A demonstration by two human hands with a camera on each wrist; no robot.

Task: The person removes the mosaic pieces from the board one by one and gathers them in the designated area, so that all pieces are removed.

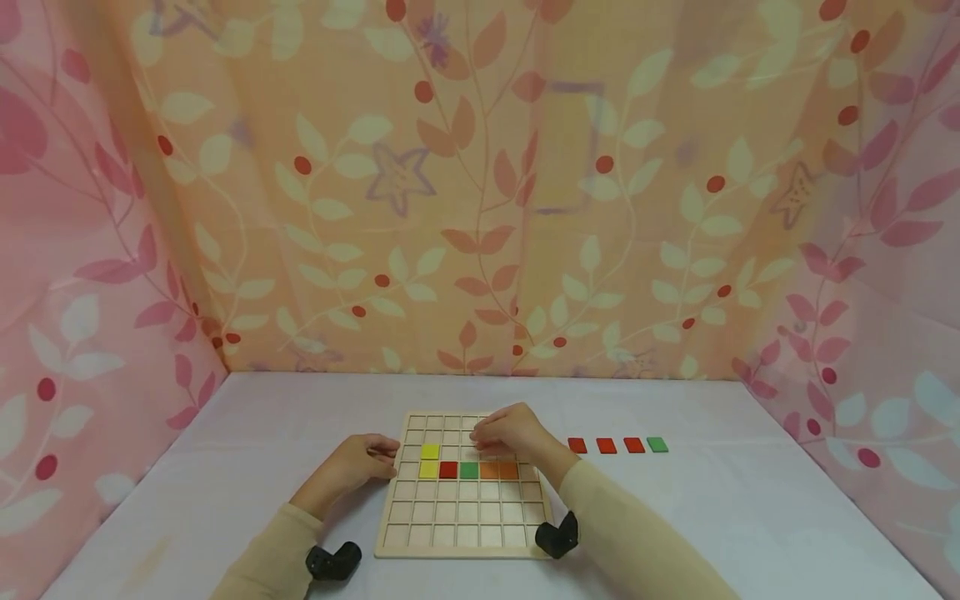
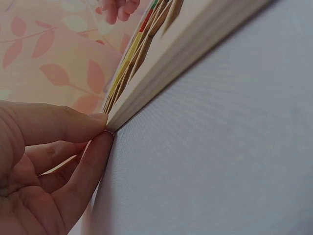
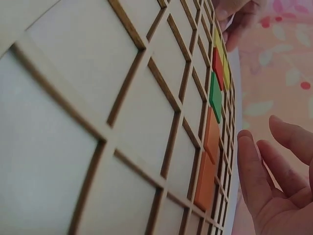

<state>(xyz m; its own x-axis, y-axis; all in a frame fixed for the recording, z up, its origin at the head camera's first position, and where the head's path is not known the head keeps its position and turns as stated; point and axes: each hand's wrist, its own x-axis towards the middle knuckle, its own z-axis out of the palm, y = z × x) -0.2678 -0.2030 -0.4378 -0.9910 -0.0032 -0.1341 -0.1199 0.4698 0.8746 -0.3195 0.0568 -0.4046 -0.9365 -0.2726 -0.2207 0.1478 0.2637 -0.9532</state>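
Note:
A wooden grid board lies flat on the table. Thumb and fingertip of my left hand pinch its left edge, as the left wrist view shows. Set in its cells are two yellow tiles, one above the other, then in a row a red tile, a green tile and two orange tiles. Over the board's upper right part hovers my right hand. In the right wrist view that hand has thumb and fingers apart, with nothing visible between them.
To the right of the board, three loose red tiles and one green tile lie in a line on the white table. Patterned cloth walls in the back and both sides. Each wrist carries a black device.

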